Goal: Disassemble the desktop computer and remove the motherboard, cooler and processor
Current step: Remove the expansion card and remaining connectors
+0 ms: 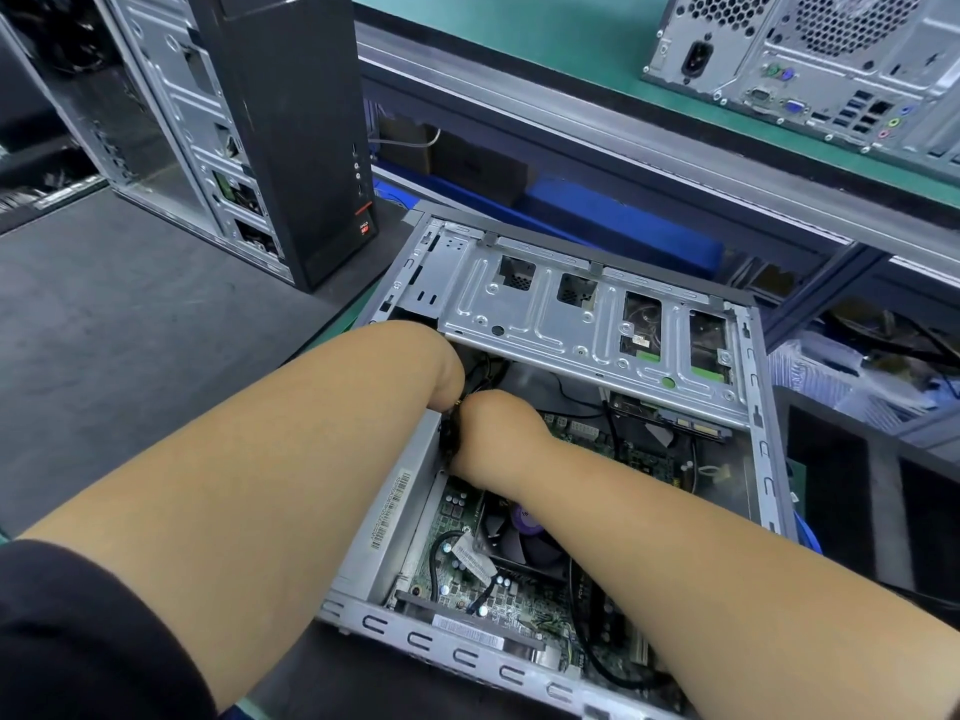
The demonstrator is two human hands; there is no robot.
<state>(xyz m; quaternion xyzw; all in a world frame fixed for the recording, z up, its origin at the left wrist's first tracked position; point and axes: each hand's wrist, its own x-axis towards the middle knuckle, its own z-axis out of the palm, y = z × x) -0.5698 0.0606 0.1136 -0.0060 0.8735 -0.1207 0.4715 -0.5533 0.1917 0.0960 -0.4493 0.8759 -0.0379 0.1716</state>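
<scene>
Grey sheet-metal desktop computer case point(748, 356) lies open at frame centre, its green motherboard point(457, 579) and black fan cooler point(524, 543) inside. Both forearms reach in from the bottom edge (wrists bent downward): left hand point(441, 376) and right hand point(493, 433) meet, fingers hidden around a dark cable bundle point(449, 433), so neither grip can be told.

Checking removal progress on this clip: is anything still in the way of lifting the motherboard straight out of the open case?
Yes. The cooler sits on the motherboard, black cables cross it, the drive cage overhangs its far end, and both forearms lie over it.
</scene>
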